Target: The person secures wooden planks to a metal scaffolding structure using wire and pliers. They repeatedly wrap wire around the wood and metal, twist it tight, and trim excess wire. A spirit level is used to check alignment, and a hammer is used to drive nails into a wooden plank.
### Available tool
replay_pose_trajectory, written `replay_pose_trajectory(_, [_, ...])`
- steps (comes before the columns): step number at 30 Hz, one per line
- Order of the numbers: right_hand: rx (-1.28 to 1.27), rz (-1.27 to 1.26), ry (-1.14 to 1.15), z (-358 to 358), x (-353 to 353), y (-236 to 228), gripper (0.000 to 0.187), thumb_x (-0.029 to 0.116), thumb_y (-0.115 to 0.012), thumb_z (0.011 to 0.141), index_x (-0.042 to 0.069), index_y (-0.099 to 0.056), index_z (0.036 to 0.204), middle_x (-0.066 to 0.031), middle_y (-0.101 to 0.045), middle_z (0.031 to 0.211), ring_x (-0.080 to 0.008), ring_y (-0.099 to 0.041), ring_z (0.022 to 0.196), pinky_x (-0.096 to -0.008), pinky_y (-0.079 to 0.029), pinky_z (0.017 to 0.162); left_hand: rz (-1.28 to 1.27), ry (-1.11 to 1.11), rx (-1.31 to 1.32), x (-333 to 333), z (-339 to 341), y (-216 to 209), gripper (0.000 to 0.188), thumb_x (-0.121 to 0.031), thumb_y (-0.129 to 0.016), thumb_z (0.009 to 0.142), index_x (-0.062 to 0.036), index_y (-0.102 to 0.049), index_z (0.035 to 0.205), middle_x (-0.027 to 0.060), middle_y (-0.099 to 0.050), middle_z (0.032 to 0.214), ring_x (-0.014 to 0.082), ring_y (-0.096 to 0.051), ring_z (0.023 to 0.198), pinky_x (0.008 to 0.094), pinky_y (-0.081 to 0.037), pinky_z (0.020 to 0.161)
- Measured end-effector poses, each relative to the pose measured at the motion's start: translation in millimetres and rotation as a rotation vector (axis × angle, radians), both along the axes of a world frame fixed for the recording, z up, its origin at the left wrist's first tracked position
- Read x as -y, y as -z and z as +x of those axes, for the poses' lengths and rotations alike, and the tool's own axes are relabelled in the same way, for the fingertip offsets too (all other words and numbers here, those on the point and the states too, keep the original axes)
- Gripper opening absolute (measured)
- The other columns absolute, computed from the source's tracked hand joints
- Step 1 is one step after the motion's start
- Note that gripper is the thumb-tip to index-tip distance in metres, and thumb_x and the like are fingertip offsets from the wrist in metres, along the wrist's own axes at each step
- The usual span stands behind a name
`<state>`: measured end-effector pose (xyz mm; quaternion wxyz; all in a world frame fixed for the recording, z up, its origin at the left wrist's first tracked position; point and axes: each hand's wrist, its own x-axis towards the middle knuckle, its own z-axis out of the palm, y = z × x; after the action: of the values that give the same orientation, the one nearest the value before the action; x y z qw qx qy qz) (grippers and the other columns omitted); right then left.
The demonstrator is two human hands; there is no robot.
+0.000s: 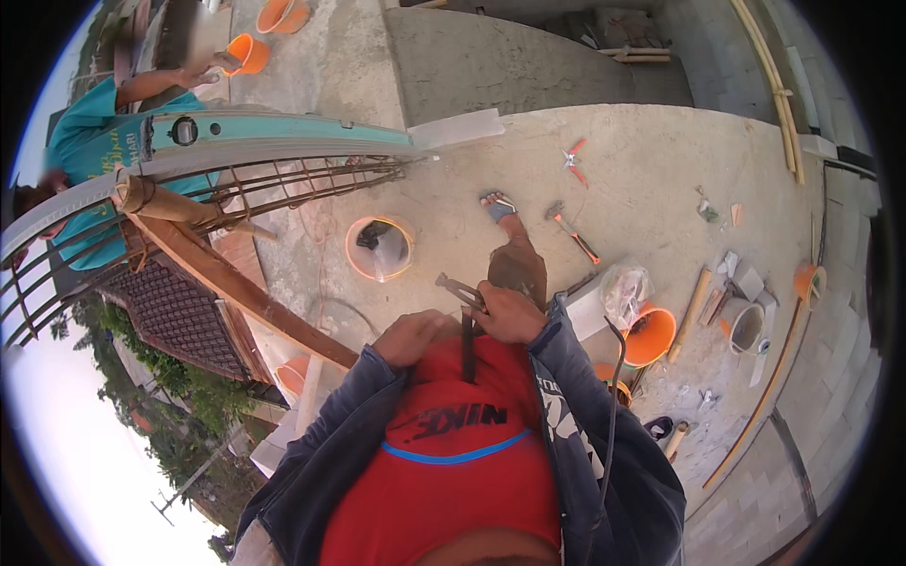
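Note:
My right hand [511, 313] is closed around a pair of pincers [460, 289] in front of my waist, their jaws pointing left. Close beside it, my left hand [413, 337] rests against the red shirt [444, 401] with its fingers curled; what they hold, if anything, is hidden. Between both hands a dark flat strip [468, 347] lies against the shirt. On the concrete floor [651, 208] ahead are a hammer [572, 233] with an orange-and-black handle and red-handled pliers [575, 162], both apart from my hands.
A rebar cage [311, 181], a teal spirit level [283, 128] and a wooden beam [226, 283] span the left. Beyond them a person in teal [94, 141] reaches toward an orange bucket [247, 54]. Other buckets stand left [379, 247] and right [649, 336]. A block wall [830, 377] borders the right.

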<state>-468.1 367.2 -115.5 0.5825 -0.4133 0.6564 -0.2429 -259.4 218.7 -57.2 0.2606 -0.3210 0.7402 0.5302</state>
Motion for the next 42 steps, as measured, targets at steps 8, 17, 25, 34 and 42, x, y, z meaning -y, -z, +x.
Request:
replay_pose_trajectory(8, [-0.011, 0.035, 0.177, 116, -186, 16, 0.047, 0.047, -0.061, 0.104, 0.001, -0.057, 0.114, -0.0238, -0.071, 0.102, -0.0444, -0.069, 0.102, -0.0514, -0.052, 0.089, 0.005, 0.322, -0.089, -123, 78, 31, 0.029, -0.027, -0.055, 0.110, -0.0063, -0.075, 0.115, 0.0207, -0.075, 0.094, 0.0348, -0.074, 0.084, 0.0414, -0.055, 0.078])
replay_pose_trajectory(17, [-0.136, 0.169, 0.915, 235, -378, 14, 0.052, 0.037, -0.067, 0.103, 0.001, -0.056, 0.138, -0.0227, -0.062, 0.117, -0.0384, -0.064, 0.108, -0.0453, -0.051, 0.095, 0.292, -0.111, -0.007, -229, 188, 138, 0.035, -0.016, -0.055, 0.111, -0.0108, -0.061, 0.145, -0.0025, -0.052, 0.070, 0.0026, -0.034, 0.056, 0.0210, -0.030, 0.053])
replay_pose_trajectory(25, [-0.173, 0.257, 1.025, 267, -390, 93, 0.072, 0.022, -0.070, 0.089, -0.003, -0.046, 0.151, -0.0259, -0.057, 0.132, -0.0430, -0.060, 0.122, -0.0456, -0.052, 0.102, 0.924, -0.694, 0.253, -368, 137, 215, 0.043, -0.034, -0.056, 0.110, -0.0105, -0.056, 0.146, 0.0009, -0.067, 0.091, 0.0073, -0.051, 0.063, 0.0249, -0.043, 0.054])
replay_pose_trajectory(34, [0.096, 0.136, 0.814, 320, -453, 105, 0.074, 0.031, -0.076, 0.092, 0.000, -0.047, 0.152, -0.0280, -0.066, 0.132, -0.0414, -0.069, 0.117, -0.0450, -0.056, 0.099, 0.739, -0.932, 0.410, -429, 155, 261, 0.036, -0.046, -0.059, 0.110, -0.0137, -0.069, 0.100, -0.0039, -0.067, 0.078, 0.0080, -0.047, 0.056, 0.0238, -0.042, 0.054])
replay_pose_trajectory(42, [-0.035, 0.370, 0.879, 323, -624, 191, 0.046, 0.028, -0.076, 0.095, 0.004, -0.067, 0.134, -0.0187, -0.077, 0.111, -0.0292, -0.076, 0.102, -0.0405, -0.059, 0.091, 0.038, -0.192, 0.336, -412, 166, 279, 0.048, -0.052, -0.070, 0.097, -0.0052, -0.073, 0.089, 0.0066, -0.067, 0.076, 0.0195, -0.063, 0.071, 0.0357, -0.050, 0.070])
